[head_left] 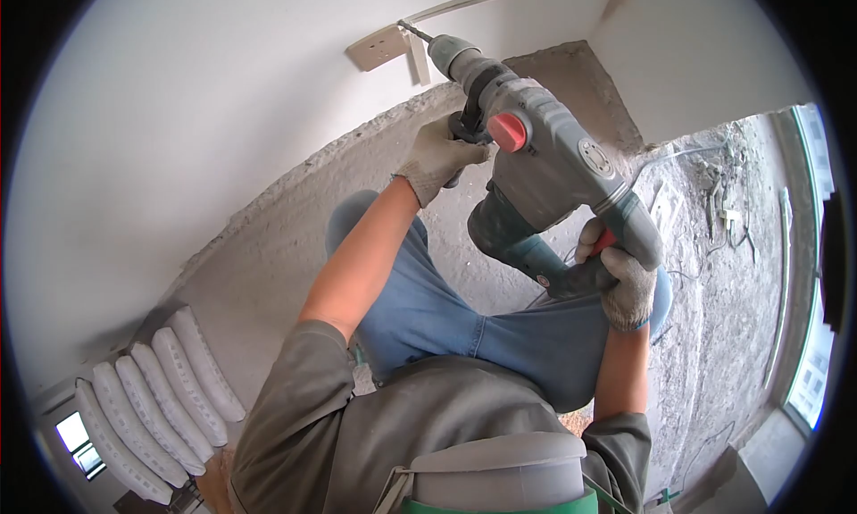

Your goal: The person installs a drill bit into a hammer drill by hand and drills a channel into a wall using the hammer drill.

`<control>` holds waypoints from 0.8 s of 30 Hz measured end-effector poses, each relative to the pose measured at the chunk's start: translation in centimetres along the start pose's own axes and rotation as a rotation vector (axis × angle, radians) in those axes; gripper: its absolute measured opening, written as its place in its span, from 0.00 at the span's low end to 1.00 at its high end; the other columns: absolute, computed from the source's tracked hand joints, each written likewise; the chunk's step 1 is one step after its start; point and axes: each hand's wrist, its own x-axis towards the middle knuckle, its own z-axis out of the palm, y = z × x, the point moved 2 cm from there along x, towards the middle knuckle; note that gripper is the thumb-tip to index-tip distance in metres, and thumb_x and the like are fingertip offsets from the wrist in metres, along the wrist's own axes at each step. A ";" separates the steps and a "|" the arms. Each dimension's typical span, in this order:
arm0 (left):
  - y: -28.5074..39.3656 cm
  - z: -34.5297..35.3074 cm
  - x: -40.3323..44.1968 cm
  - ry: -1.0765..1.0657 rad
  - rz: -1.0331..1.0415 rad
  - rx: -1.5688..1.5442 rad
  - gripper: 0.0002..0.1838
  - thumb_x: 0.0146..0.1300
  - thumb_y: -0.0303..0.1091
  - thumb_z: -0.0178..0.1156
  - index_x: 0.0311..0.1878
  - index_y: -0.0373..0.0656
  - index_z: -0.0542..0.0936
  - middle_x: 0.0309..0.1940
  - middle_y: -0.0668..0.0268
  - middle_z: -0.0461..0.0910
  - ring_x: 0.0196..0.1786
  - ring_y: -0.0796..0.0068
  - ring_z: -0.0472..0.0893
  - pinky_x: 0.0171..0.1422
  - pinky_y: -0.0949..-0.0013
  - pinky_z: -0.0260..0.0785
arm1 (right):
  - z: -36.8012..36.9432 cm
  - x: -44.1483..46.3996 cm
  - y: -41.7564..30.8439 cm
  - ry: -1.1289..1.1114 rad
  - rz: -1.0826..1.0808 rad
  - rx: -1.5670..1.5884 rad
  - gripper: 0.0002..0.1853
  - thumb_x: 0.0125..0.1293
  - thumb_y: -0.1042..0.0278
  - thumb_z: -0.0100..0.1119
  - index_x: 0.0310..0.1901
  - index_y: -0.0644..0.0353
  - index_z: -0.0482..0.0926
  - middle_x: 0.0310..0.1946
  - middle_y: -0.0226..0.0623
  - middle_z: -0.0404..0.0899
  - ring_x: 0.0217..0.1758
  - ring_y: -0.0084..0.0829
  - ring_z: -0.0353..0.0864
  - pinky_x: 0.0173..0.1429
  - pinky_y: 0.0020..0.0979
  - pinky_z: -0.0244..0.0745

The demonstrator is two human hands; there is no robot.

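Observation:
A large grey rotary hammer drill [558, 148] with a red knob is held up in front of me, angled toward the wall. My left hand [439, 159], in a knitted work glove, is closed around the side handle near the chuck. At the rear, my gloved right hand [625, 282] wraps the main handle, its fingers by the red trigger. The drill bit [415, 32] reaches the wall at the upper corner of a beige socket plate [377, 48]; whether its tip is in the wall I cannot tell. A short trunking strip [418, 61] runs beside the plate.
White walls rise above a rough, bare concrete band [357, 148]. Several full white sacks [152, 411] lean together at lower left. Loose cables [728, 215] hang on the rough surface at right, near a window [808, 353]. A grey-lidded bucket-like object [495, 456] is close to my body.

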 end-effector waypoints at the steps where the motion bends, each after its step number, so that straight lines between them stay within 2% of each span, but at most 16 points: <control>1: 0.2 -0.2 -0.1 0.003 0.001 -0.001 0.19 0.52 0.32 0.72 0.47 0.36 0.83 0.25 0.70 0.79 0.19 0.84 0.71 0.21 0.74 0.61 | 0.1 0.2 0.1 -0.009 0.005 -0.006 0.28 0.48 0.71 0.54 0.55 0.71 0.78 0.32 0.38 0.80 0.31 0.27 0.77 0.39 0.29 0.74; 7: 0.1 -0.4 0.0 -0.057 -0.006 -0.127 0.18 0.54 0.34 0.71 0.46 0.35 0.82 0.25 0.71 0.77 0.18 0.84 0.69 0.20 0.73 0.58 | 1.2 1.3 -2.4 -0.017 0.014 -0.107 0.29 0.48 0.70 0.52 0.55 0.72 0.78 0.29 0.38 0.79 0.30 0.27 0.76 0.38 0.28 0.74; 10: 0.2 -0.5 0.8 -0.056 0.036 -0.175 0.18 0.54 0.35 0.70 0.46 0.36 0.83 0.26 0.70 0.79 0.23 0.84 0.72 0.25 0.74 0.63 | 1.8 2.8 -4.9 0.006 0.006 -0.103 0.30 0.44 0.68 0.53 0.53 0.73 0.77 0.26 0.39 0.77 0.26 0.29 0.75 0.34 0.28 0.74; 12: 0.8 -0.2 1.2 -0.065 0.072 -0.292 0.17 0.55 0.36 0.70 0.45 0.36 0.85 0.29 0.69 0.81 0.29 0.82 0.75 0.35 0.74 0.68 | 2.4 3.8 -7.2 0.029 0.070 -0.081 0.28 0.44 0.66 0.55 0.49 0.74 0.76 0.25 0.38 0.75 0.24 0.29 0.75 0.31 0.29 0.74; 13: 0.9 -0.4 1.7 -0.068 0.078 -0.298 0.17 0.55 0.36 0.70 0.45 0.36 0.85 0.29 0.69 0.81 0.29 0.82 0.75 0.35 0.74 0.68 | 2.1 4.4 -7.9 -0.018 0.082 -0.056 0.27 0.45 0.67 0.55 0.49 0.75 0.75 0.26 0.38 0.75 0.25 0.29 0.75 0.31 0.29 0.74; 15: 1.0 -0.6 2.6 -0.084 0.091 -0.179 0.16 0.57 0.31 0.66 0.48 0.35 0.82 0.37 0.66 0.83 0.38 0.78 0.79 0.45 0.71 0.72 | 2.6 5.3 -9.3 -0.026 0.101 -0.013 0.26 0.47 0.68 0.54 0.48 0.75 0.74 0.27 0.38 0.75 0.25 0.29 0.75 0.31 0.28 0.75; 16: 1.2 -0.6 2.8 -0.086 0.095 -0.183 0.16 0.57 0.31 0.66 0.48 0.35 0.82 0.37 0.66 0.83 0.38 0.78 0.79 0.45 0.71 0.72 | 2.6 5.6 -9.5 -0.025 0.098 -0.018 0.26 0.47 0.68 0.54 0.48 0.75 0.74 0.27 0.38 0.75 0.25 0.29 0.75 0.31 0.28 0.75; 18: 1.6 -0.4 3.3 -0.134 0.085 -0.264 0.14 0.53 0.37 0.73 0.39 0.38 0.86 0.31 0.69 0.83 0.32 0.81 0.77 0.41 0.74 0.69 | 2.3 5.8 -9.7 0.006 0.135 0.053 0.26 0.49 0.69 0.53 0.50 0.76 0.75 0.28 0.39 0.75 0.25 0.29 0.74 0.31 0.29 0.75; 19: 1.2 -0.1 3.4 -0.136 0.086 -0.263 0.14 0.53 0.37 0.73 0.39 0.38 0.86 0.31 0.69 0.83 0.32 0.81 0.77 0.41 0.74 0.69 | 2.5 5.5 -9.7 0.007 0.133 0.054 0.26 0.49 0.69 0.53 0.50 0.76 0.75 0.28 0.39 0.75 0.25 0.29 0.74 0.31 0.29 0.75; 21: 0.4 0.7 4.2 -0.136 0.079 -0.238 0.14 0.52 0.37 0.75 0.37 0.39 0.85 0.32 0.69 0.84 0.33 0.81 0.78 0.42 0.73 0.70 | 3.4 5.1 -10.2 0.023 0.047 -0.126 0.27 0.48 0.69 0.53 0.51 0.77 0.75 0.28 0.40 0.75 0.25 0.28 0.72 0.31 0.30 0.74; 23: -0.7 1.6 4.6 -0.104 0.062 -0.204 0.14 0.52 0.35 0.76 0.38 0.39 0.85 0.32 0.69 0.84 0.33 0.80 0.79 0.41 0.72 0.70 | 3.6 3.9 -9.9 -0.044 0.009 -0.268 0.29 0.46 0.70 0.53 0.53 0.73 0.77 0.26 0.38 0.76 0.25 0.26 0.72 0.33 0.27 0.70; 24: -0.7 1.8 4.5 -0.046 0.119 -0.214 0.15 0.51 0.34 0.76 0.40 0.39 0.84 0.31 0.69 0.84 0.33 0.80 0.78 0.41 0.72 0.70 | 3.7 3.3 -9.6 -0.046 -0.004 -0.327 0.29 0.45 0.70 0.53 0.53 0.72 0.77 0.25 0.37 0.76 0.26 0.26 0.72 0.33 0.26 0.69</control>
